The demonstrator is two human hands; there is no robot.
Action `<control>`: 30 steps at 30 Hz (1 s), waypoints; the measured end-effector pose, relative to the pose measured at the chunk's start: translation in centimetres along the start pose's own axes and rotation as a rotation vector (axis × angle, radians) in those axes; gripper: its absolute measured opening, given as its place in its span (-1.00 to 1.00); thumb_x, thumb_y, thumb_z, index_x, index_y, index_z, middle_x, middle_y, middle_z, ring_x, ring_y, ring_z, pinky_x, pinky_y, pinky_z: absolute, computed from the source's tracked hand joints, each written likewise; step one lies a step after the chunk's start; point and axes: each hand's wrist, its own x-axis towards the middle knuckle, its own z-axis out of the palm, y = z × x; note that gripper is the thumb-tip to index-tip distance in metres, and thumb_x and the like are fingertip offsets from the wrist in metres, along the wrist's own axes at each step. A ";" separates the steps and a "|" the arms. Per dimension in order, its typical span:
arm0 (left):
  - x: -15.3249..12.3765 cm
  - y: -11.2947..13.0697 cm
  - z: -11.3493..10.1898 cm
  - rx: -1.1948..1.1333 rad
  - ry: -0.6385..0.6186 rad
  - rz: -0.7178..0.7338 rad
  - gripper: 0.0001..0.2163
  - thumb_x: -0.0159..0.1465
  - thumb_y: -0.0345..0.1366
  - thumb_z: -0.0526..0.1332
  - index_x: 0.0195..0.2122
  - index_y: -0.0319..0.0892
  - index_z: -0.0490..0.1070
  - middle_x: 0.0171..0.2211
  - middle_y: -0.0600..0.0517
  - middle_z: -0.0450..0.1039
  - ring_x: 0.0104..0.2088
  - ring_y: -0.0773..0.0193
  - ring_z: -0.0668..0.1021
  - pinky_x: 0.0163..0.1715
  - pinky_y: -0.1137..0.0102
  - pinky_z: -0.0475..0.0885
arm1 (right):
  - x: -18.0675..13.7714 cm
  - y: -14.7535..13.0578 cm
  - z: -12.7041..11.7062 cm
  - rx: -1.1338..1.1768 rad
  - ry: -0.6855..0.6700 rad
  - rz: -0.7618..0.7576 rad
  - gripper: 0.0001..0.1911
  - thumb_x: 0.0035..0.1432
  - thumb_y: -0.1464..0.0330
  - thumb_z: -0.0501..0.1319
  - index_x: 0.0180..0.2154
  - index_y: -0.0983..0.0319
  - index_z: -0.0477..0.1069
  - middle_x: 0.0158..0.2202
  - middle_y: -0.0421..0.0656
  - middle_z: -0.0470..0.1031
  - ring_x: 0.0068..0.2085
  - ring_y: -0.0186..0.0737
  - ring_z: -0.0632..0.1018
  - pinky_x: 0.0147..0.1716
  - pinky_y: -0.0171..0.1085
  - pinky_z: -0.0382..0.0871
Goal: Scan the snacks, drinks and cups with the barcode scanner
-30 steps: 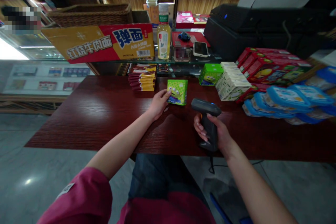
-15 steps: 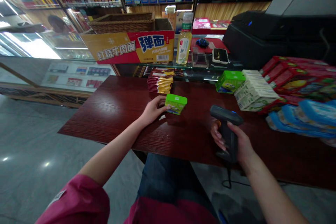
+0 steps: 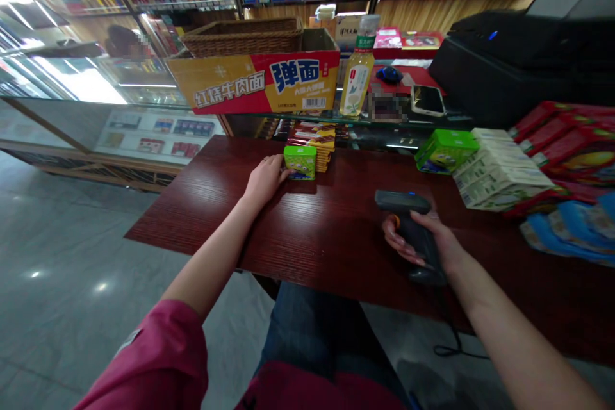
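My left hand (image 3: 266,178) grips the left side of a small green box (image 3: 300,163), which stands on the dark wooden counter (image 3: 211,195). Just behind that box, partly covered by it, is a stack of brown and yellow packets (image 3: 323,138). In my right hand (image 3: 444,243) is a dark barcode scanner (image 3: 417,230), held by its handle above the counter, with its head pointing left and a blue light on top. Its cable hangs down past the counter's front edge.
At the right lie green boxes (image 3: 444,151), pale cartons (image 3: 500,170), red packs (image 3: 576,134) and blue packs (image 3: 571,224). A drink bottle (image 3: 357,80), a noodle carton (image 3: 254,83) and a phone (image 3: 427,100) rest on the glass shelf behind.
My left hand has moved the green box left and away from me, up against the packet stack. The scanner has stayed in my right hand, tilted slightly. The view has shifted left.
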 end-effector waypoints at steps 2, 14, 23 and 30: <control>-0.3 0.1 0.3 0.020 0.038 -0.017 -0.79 0.43 -0.11 0.23 -0.15 -0.16 0.43 -0.12 -0.14 0.55 -0.03 -0.01 0.55 -0.06 0.24 0.43 | 0.6 -0.3 -0.1 -0.010 -0.013 0.017 -0.47 0.05 -0.11 0.35 -0.37 0.27 0.51 -0.53 -0.20 0.26 -0.62 -0.43 0.15 -0.81 -0.44 0.07; -0.2 -0.3 1.1 -0.088 0.077 -0.072 -0.76 0.36 -0.08 0.31 -0.34 -0.13 0.49 -0.24 -0.06 0.54 -0.13 0.07 0.52 -0.10 0.27 0.40 | 0.9 -0.1 -0.3 0.082 0.032 -0.131 -0.54 0.14 -0.04 0.31 -0.37 0.27 0.54 -0.49 -0.17 0.25 -0.59 -0.39 0.10 -0.82 -0.44 0.02; -3.3 3.3 -0.5 0.056 0.085 0.003 -0.63 0.45 -0.02 0.15 -0.41 -0.11 0.49 -0.35 -0.07 0.53 -0.25 0.05 0.54 -0.22 0.24 0.38 | -0.8 -1.4 -3.3 0.136 0.134 -0.254 -0.57 0.11 0.01 0.37 -0.35 0.27 0.47 -0.47 -0.22 0.24 -0.56 -0.38 0.18 -0.76 -0.47 0.09; -2.2 14.1 3.7 -0.265 -0.118 0.294 -0.90 0.39 -0.24 0.24 -0.16 -0.13 0.46 -0.18 -0.05 0.49 -0.12 0.09 0.54 -0.09 0.25 0.44 | -5.2 -2.0 -7.0 0.134 0.232 -0.316 -0.56 0.11 0.01 0.39 -0.30 0.28 0.46 -0.46 -0.22 0.28 -0.53 -0.37 0.26 -0.70 -0.46 0.19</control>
